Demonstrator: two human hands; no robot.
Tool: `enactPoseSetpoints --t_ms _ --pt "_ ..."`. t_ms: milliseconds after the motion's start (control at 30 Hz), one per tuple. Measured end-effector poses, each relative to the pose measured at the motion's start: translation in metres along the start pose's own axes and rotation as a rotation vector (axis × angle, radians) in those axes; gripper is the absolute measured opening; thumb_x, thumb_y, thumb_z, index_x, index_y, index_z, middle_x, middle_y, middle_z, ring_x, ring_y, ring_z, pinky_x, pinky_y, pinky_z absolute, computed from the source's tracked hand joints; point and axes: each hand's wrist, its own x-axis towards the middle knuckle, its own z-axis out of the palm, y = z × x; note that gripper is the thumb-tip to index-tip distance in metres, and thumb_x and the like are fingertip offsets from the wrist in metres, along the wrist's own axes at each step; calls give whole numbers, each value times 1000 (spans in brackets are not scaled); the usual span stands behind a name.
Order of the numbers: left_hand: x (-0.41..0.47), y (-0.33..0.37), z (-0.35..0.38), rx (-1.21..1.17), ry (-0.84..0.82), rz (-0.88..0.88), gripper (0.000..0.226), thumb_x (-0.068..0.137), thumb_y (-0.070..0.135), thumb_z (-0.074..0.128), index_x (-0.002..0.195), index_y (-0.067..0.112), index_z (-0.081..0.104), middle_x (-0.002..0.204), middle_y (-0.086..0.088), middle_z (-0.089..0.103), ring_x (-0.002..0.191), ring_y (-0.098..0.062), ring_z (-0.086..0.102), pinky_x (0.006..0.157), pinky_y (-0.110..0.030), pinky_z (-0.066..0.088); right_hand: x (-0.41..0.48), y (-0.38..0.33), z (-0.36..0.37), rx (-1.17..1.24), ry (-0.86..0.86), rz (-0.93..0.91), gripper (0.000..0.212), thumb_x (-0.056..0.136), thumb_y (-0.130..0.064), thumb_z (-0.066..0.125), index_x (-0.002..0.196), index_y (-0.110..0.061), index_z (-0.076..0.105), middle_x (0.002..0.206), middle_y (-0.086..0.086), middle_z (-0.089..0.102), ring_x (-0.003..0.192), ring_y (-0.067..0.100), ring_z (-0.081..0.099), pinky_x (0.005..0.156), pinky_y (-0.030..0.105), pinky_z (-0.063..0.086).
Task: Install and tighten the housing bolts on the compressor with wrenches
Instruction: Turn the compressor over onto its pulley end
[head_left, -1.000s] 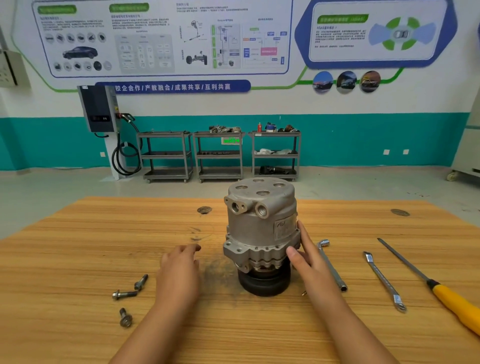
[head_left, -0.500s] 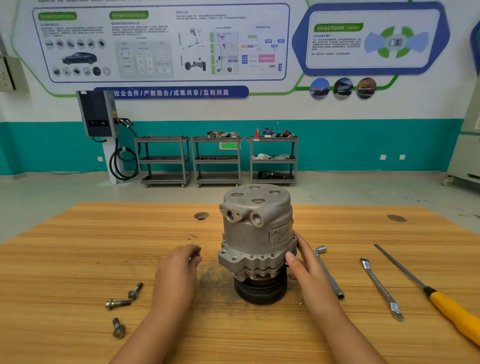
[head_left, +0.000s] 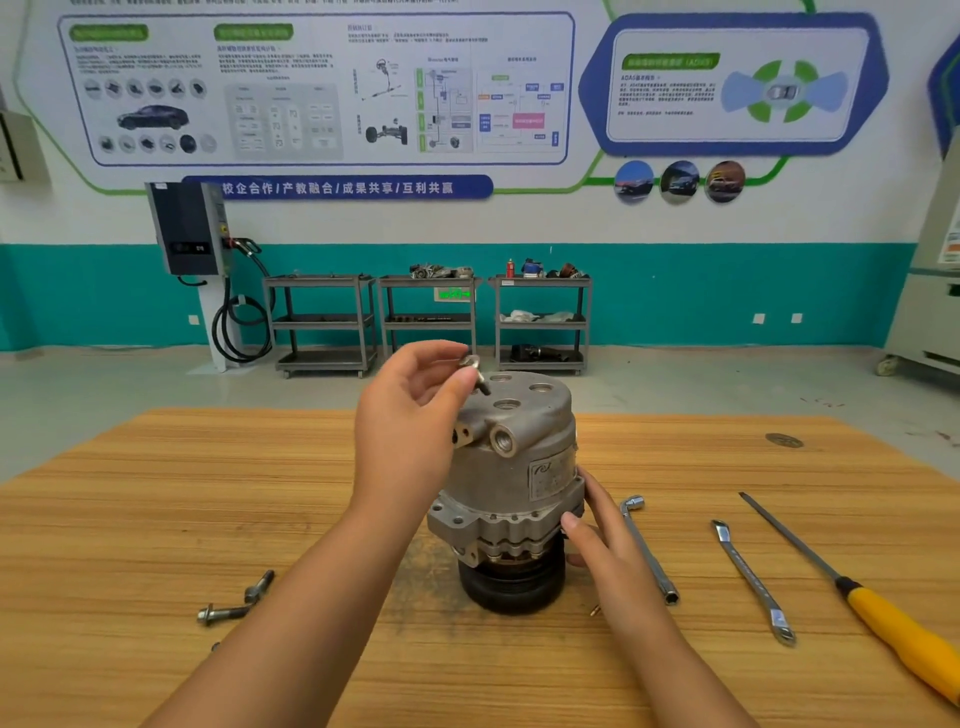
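Observation:
The grey compressor (head_left: 519, 467) stands upright on its black pulley at the middle of the wooden table (head_left: 130, 519). My left hand (head_left: 410, 415) is raised at its top left and pinches a bolt (head_left: 475, 371) just above the top face, shank tilted down to the right. My right hand (head_left: 597, 535) rests with straight fingers against the compressor's lower right flange. Two loose bolts (head_left: 234, 603) lie on the table to the left. An L-shaped socket wrench (head_left: 649, 551) and a flat wrench (head_left: 753, 582) lie to the right.
A screwdriver with a yellow handle (head_left: 893, 629) lies at the far right of the table. Beyond the table's far edge are open floor, three grey shelf carts (head_left: 431, 322) and a wall charger (head_left: 187, 228).
My left hand rose from the table beside the compressor to its top, now pinching a bolt. The right hand stayed against the compressor's side. The camera moved closer.

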Motion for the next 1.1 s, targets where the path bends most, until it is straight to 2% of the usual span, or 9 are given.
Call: enactPoseSetpoints --t_ms 233,333,467,667,833,900,967,1033,1100 --pt "14 0 12 311 -144 15 15 87 18 70 88 31 64 84 20 67 80 10 63 66 -2 46 1 -1 1 6 5 21 47 94 -27 54 118 -63 35 92 -54 51 91 -28 50 64 1 45" --pt "18 0 15 405 -159 1 11 88 21 70 91 30 65 81 21 64 79 9 61 62 -3 45 0 -3 1 14 2 14 48 94 -23 54 118 -60 36 92 -53 52 91 -29 50 64 -1 43" --pt "18 -3 18 527 -194 24 8 88 21 70 95 25 70 77 24 59 77 9 57 65 -7 42 -3 -5 1 10 1 13 50 94 -22 55 120 -61 38 102 -50 53 98 -23 51 70 1 45" --pt "18 -3 13 508 -216 -27 7 84 25 74 88 29 70 79 21 61 76 6 57 63 -10 44 -3 -4 0 -7 14 31 51 93 -25 57 121 -65 40 115 -37 56 107 -10 55 86 16 49" --pt "15 -1 12 451 -223 -68 10 82 24 76 82 31 69 82 16 66 77 1 60 63 -17 48 -5 -10 0 -66 60 9 33 97 -32 48 121 -55 47 110 -45 52 103 -22 48 76 5 42" --pt "13 -3 12 439 -212 -64 7 83 23 75 88 26 72 83 14 67 79 1 61 68 -20 50 -4 -15 -7 -171 199 7 22 99 -36 42 115 -42 57 105 -34 56 97 -19 48 74 6 36" --pt "11 -4 12 441 -204 -56 10 84 23 74 93 24 72 84 13 68 80 -1 62 71 -22 52 -5 -23 -27 -369 364 -12 19 98 -33 46 95 -30 65 88 -21 62 83 -9 53 65 10 37" --pt "10 -5 12 446 -203 -47 11 84 24 74 95 25 72 84 13 68 79 0 62 69 -20 51 -5 -33 -57 -770 453 14 15 94 -26 54 86 -22 65 80 -9 64 77 4 57 60 19 41" --pt "9 -7 12 458 -205 -33 12 85 25 73 96 26 71 82 15 67 78 2 61 65 -14 47 -4 -39 -88 -1245 448 184 15 94 -27 53 90 -18 65 89 -2 65 90 16 57 66 26 44"
